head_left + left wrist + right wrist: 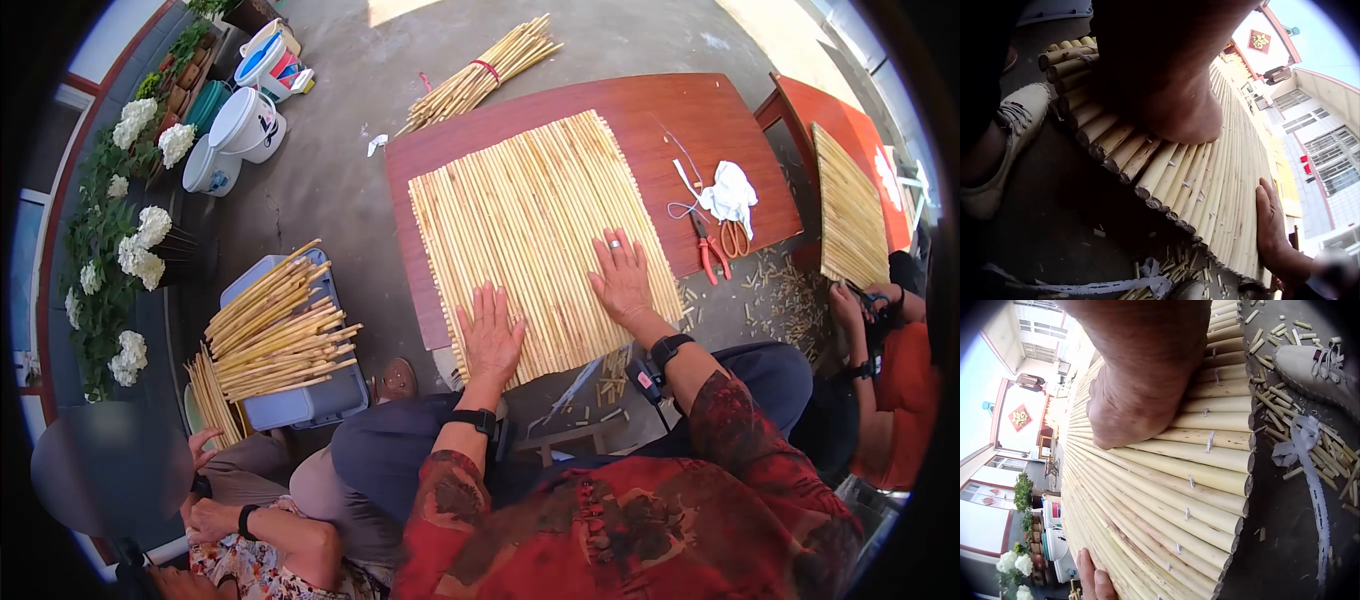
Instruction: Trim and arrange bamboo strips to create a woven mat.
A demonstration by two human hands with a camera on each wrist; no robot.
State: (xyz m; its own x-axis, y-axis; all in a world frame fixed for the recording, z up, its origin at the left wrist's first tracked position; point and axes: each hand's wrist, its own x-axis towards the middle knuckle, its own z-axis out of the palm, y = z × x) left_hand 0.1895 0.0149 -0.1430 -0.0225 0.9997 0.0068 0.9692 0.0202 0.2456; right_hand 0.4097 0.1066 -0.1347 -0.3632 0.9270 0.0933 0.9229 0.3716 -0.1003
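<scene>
A mat of pale reed stalks (530, 220), laid side by side, covers much of the reddish-brown table (690, 110). Short white ties (1209, 441) show along the mat's near edge in the right wrist view. My left hand (492, 338) rests flat on its near left part, fingers spread and pointing away from me. On its right side lies my right hand (626, 280), also flat, with a ring on one finger. Neither hand grips anything. In the left wrist view the cut stalk ends (1142, 192) overhang the ground.
Red-handled pliers (710, 252), scissors (735, 238) and a white cloth (730, 192) lie at the table's right. A stalk bundle (485, 75) lies beyond it. Stalks fill a grey-blue tub (350, 395) at left. Offcuts (785, 305) litter the ground. People sit on both sides; one holds another mat (850, 205).
</scene>
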